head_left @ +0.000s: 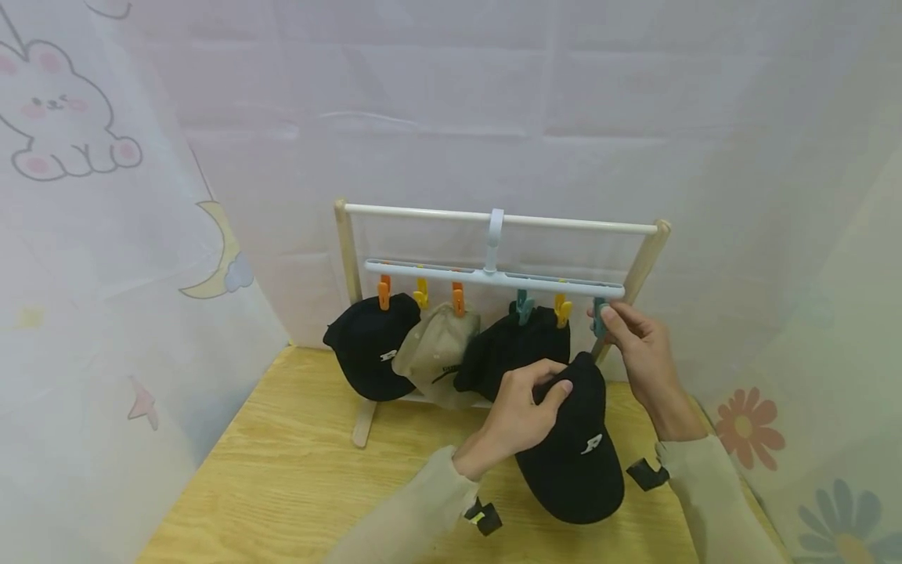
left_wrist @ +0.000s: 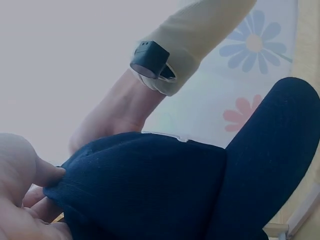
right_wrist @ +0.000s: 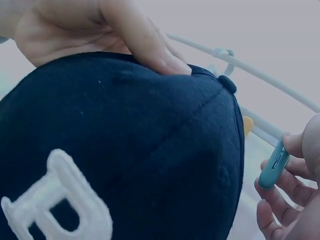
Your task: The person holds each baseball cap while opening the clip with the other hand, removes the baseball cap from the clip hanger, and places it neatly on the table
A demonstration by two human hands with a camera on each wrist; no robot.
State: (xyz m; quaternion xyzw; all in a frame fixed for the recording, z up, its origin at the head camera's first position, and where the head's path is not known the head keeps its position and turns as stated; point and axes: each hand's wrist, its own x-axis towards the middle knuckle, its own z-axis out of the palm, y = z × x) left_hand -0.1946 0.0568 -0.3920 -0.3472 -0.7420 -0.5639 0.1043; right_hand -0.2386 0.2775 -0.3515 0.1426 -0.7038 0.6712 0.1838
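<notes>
My left hand point(head_left: 520, 413) grips a black baseball cap point(head_left: 574, 470) by its crown, with the brim pointing down and a white letter on the front. In the right wrist view, the thumb presses on the cap point(right_wrist: 150, 130) near its top button. My right hand point(head_left: 650, 368) pinches a teal clothespin point(head_left: 600, 317) at the right end of a pale blue hanger point(head_left: 437, 272). The same clothespin point(right_wrist: 274, 165) shows between thumb and fingers in the right wrist view. The held cap is below and apart from this clothespin.
From the hanger's other clothespins hang a black cap point(head_left: 369, 352), a beige cap point(head_left: 433, 352) and another black cap point(head_left: 521, 345). The hanger hooks over the white rod point(head_left: 578, 224) of a wooden rack, standing on a wood-grain table point(head_left: 282, 470) against a curtain.
</notes>
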